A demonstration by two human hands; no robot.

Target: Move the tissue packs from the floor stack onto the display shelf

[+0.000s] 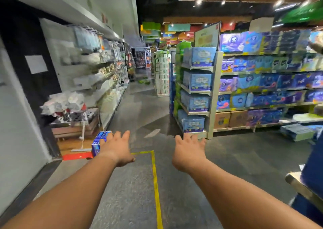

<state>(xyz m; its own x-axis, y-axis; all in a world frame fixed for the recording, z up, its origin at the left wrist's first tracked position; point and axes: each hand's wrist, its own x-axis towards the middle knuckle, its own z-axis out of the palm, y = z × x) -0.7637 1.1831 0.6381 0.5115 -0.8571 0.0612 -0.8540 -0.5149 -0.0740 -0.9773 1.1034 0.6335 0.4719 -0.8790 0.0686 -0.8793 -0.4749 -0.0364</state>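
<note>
Blue and white, a small block-shaped tissue pack [100, 144] sits just past my left hand [116, 149], low on the left of the aisle; the fingers [116, 136] spread over its near edge, and I cannot tell whether they touch it or only cover it from this angle. That left grip is open, palm down, nothing clasped. My right hand [187, 152] is stretched forward too, fingers splayed, open and empty, held above the grey concrete floor [139, 185] well apart from the pack. Between my two forearms a yellow tape line [156, 185] runs along the floor and turns a corner near the left wrist.

Ahead on the right stands the white metal end shelf [212, 95], four tiers high, each tier filled with pale blue wrapped tissue bundles [199, 81] set side by side. Beyond it, the long display shelf [262, 88] carries rows of dark blue and light blue packs on every level, with brown cardboard cartons [230, 119] on its bottom tier. A low stack of light blue packs [297, 132] lies on the floor near that shelf's foot. On the left wall, blurred shelving holds pale goods I cannot make out, and a low wooden pallet [75, 127] bears a heap of white wrapped items.
</note>
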